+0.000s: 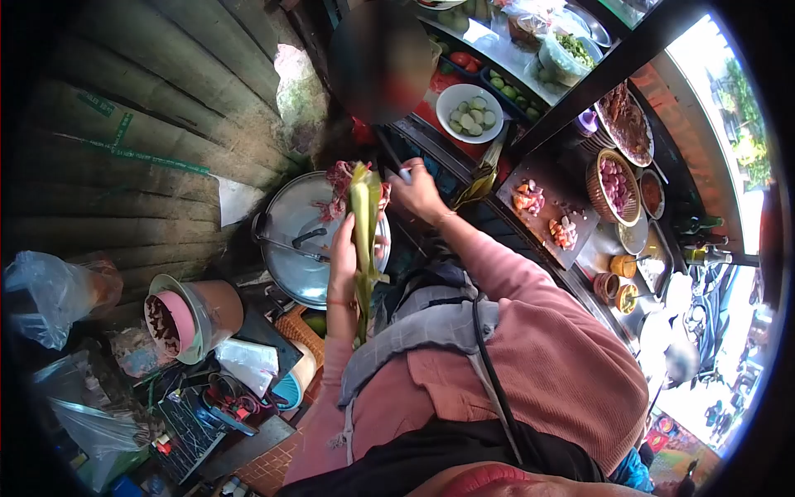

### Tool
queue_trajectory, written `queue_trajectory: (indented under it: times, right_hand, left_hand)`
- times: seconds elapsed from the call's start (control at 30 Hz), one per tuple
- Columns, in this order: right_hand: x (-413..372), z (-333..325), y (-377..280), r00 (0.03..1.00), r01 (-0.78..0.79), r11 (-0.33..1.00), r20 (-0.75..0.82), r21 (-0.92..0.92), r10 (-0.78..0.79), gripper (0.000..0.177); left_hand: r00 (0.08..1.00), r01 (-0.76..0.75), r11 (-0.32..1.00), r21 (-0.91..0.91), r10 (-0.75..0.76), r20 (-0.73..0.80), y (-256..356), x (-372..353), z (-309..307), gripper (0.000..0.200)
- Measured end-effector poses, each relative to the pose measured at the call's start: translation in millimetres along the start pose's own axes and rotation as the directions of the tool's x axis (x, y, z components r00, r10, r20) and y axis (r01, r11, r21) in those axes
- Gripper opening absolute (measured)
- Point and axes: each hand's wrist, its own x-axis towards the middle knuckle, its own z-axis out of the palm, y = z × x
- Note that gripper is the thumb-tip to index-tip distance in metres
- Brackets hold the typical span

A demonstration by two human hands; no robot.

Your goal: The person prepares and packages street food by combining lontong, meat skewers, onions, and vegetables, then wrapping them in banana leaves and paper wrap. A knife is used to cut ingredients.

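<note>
Left hand [341, 263] — its grip wrapped round a green papaya [363, 207], held on end above the steel pot lid [290, 248] — right hand [418, 192] closed on a knife [391, 157] just beside it.

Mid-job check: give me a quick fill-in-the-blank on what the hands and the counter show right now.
1. The left hand holds a long ___ vegetable.
2. Behind the vegetable, the big metal pot is covered by a ___.
3. The pale round pieces lie in a ___ bowl.
4. The chopped red pieces lie on a dark cutting ___.

Missing words: green; lid; white; board.
</note>
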Motion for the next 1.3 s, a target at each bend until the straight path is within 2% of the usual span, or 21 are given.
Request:
queue_trajectory:
  times: [0.03, 0.07, 0.1, 0.13, 0.17, 0.23, 0.27, 0.33, 0.37, 0.43, 0.6, 0.67, 0.93, 1.23, 1.3]
  right_hand:
    - [1.6, -17.0, 10.8, 0.994, 0.097, 0.995, -0.052, -0.034, -0.099, 0.039]
    - [-1.1, -40.2, 11.9, 0.999, 0.054, 0.998, -0.009, 0.031, -0.053, 0.035]
    - [4.2, -56.5, 26.3, 0.99, 0.134, 0.991, -0.054, 0.017, -0.133, 0.031]
    - [-7.2, -83.0, 12.5, 0.996, 0.08, 0.988, 0.034, 0.136, -0.085, 0.029]
    - [-17.6, -104.2, 5.0, 0.995, 0.059, 0.979, 0.067, 0.195, -0.074, 0.029]
    - [-32.6, -139.6, -4.2, 0.981, 0.187, 0.982, 0.051, -0.024, -0.186, 0.028]
    - [-35.3, -149.0, 0.6, 0.982, 0.186, 0.982, 0.029, -0.027, -0.185, 0.028]
    - [-39.6, -165.9, 9.0, 0.886, 0.42, 0.846, -0.053, -0.328, -0.46, 0.025]
    - [-40.7, -174.1, 11.3, 0.887, 0.408, 0.849, -0.074, -0.337, -0.456, 0.025]
    - [-42.0, -185.4, 9.2, 0.942, 0.296, 0.847, -0.01, -0.442, -0.335, 0.026]
    - [-28.8, -191.5, 21.4, 0.919, 0.303, 0.785, -0.053, -0.54, -0.392, 0.029]
    - [-24.9, -192.3, 20.3, 0.968, 0.207, 0.798, 0.003, -0.566, -0.25, 0.03]
    - [-2.3, -188.4, 24.6, 0.984, 0.162, 0.834, 0.026, -0.527, -0.174, 0.03]
    - [14.3, -183.0, 37.0, 0.989, 0.139, 0.857, 0.034, -0.497, -0.141, 0.031]
    - [18.6, -182.2, 42.7, 0.991, 0.127, 0.874, 0.024, -0.47, -0.132, 0.031]
  left_hand:
    - [0.997, 0.066, 0.998, 0.014, -0.067, 0.028, 5.5, 10.9, 8.9, 0.043]
    - [0.995, 0.076, 0.997, 0.026, -0.077, 0.063, 8.7, 19.8, 21.2, 0.043]
    - [0.991, 0.085, 0.996, 0.041, -0.089, 0.099, 11.4, 30.1, 31.3, 0.042]
    - [0.981, 0.087, 0.991, 0.1, -0.103, 0.165, 8.5, 48.8, 29.5, 0.038]
    - [0.978, 0.126, 0.973, 0.194, -0.154, 0.14, 10.4, 61.0, 37.9, 0.035]
    - [0.97, 0.1, 0.939, 0.328, -0.165, 0.177, 6.6, 89.3, 51.4, 0.036]
    - [0.962, 0.131, 0.948, 0.29, -0.192, 0.193, 2.9, 100.5, 58.5, 0.036]
    - [0.942, 0.163, 0.94, 0.299, -0.238, 0.235, 1.4, 119.4, 73.4, 0.037]
    - [0.928, 0.192, 0.936, 0.297, -0.271, 0.254, 0.4, 127.6, 80.0, 0.037]
    - [0.922, 0.184, 0.926, 0.329, -0.278, 0.268, -3.5, 141.4, 91.1, 0.038]
    - [0.909, 0.154, 0.904, 0.398, -0.287, 0.301, -3.8, 159.8, 107.6, 0.041]
    - [0.909, 0.092, 0.907, 0.412, -0.245, 0.337, -4.6, 162.9, 113.2, 0.04]
    - [0.904, 0.148, 0.889, 0.433, -0.299, 0.305, -2.1, 180.8, 124.1, 0.035]
    - [0.918, 0.243, 0.899, 0.364, -0.335, 0.214, -7.8, 194.5, 131.5, 0.033]
    - [0.918, 0.279, 0.916, 0.288, -0.342, 0.201, -6.4, 192.9, 137.4, 0.03]
